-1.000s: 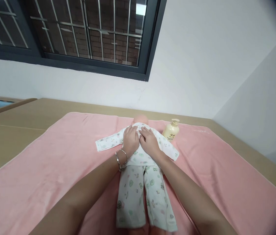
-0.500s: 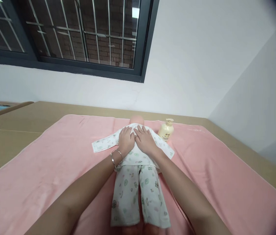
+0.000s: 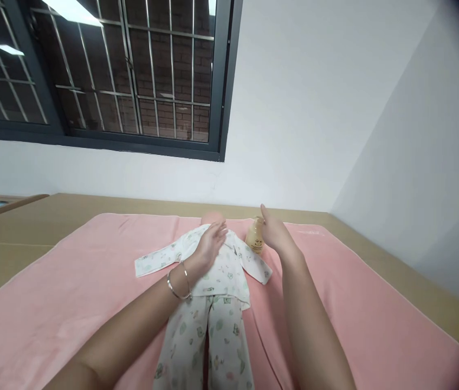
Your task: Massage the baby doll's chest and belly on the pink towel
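Observation:
A baby doll (image 3: 213, 218) in white printed pyjamas (image 3: 217, 276) lies on its back on a pink towel (image 3: 91, 287). My left hand (image 3: 209, 244), with a silver bangle on the wrist, is lifted just above the doll's chest, palm turned sideways and fingers apart, holding nothing. My right hand (image 3: 275, 234) is raised to the right of the doll, fingers apart, right beside a cream pump bottle (image 3: 256, 238) that it partly hides. Whether it touches the bottle I cannot tell.
The towel covers a tan surface (image 3: 13, 238) that meets white walls at the back and right. A dark-framed barred window (image 3: 103, 76) is above on the left.
Both hands have lifted off the doll's chest. My right hand swung right toward the pump bottle; my left turned up on edge. The view shifted, so everything sits lower and further left.

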A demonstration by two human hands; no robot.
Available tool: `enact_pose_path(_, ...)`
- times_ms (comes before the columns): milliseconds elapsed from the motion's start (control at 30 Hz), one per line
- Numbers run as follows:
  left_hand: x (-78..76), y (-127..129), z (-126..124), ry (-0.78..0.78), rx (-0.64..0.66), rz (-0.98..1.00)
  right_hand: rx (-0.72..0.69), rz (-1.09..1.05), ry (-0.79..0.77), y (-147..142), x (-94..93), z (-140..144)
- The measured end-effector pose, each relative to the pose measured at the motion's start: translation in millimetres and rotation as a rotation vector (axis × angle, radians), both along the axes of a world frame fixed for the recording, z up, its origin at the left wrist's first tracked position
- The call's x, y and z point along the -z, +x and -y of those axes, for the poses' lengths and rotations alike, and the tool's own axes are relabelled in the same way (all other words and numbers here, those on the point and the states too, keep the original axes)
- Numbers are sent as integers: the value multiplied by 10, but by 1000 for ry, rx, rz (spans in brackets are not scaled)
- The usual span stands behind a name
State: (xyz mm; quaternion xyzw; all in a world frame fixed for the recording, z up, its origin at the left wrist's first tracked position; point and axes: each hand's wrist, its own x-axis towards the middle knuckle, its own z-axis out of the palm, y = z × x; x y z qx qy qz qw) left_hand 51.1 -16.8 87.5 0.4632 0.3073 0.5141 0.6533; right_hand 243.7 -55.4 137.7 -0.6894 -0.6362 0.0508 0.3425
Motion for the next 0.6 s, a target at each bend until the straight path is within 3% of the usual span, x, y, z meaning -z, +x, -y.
enact_pose_path(67,-124,184,-69,-240,158,161,4,-11,-27,80,80,-91)
enact_pose_path(133,-208,374,-182,-379,250,250,-25,30,-32,97,164,-166)
enact_pose_path(267,-249,718,-390,-435,217,367,-84,255,-76,13,269,-206)
enact_pose_path(367,-238,842,-419,-448,227,399,1,350,-104,-89,270,-171)
enact_pose_path(467,-229,755,-329,-503,263,343,101,400,-127,-199,239,-151)
enact_pose_path(600,-183,362,-133,-588,305,272,187,432,-123,-335,185,-184)
